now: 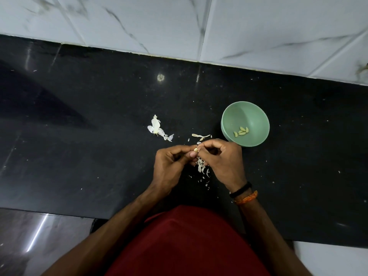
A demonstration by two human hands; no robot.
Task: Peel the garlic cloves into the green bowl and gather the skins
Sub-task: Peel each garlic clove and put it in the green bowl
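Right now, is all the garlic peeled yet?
Not yet. A few peeled cloves lie in the green bowl. The left hand and right hand are working on another clove. The skins lie scattered on the counter, still ungathered.

Both forearms are extended forward and angled inward, so that the hands are brought together. The left hand (171,164) is curled, its thumb and fingertips pinched. The right hand (221,158) is curled likewise, its fingertips set against the left's.
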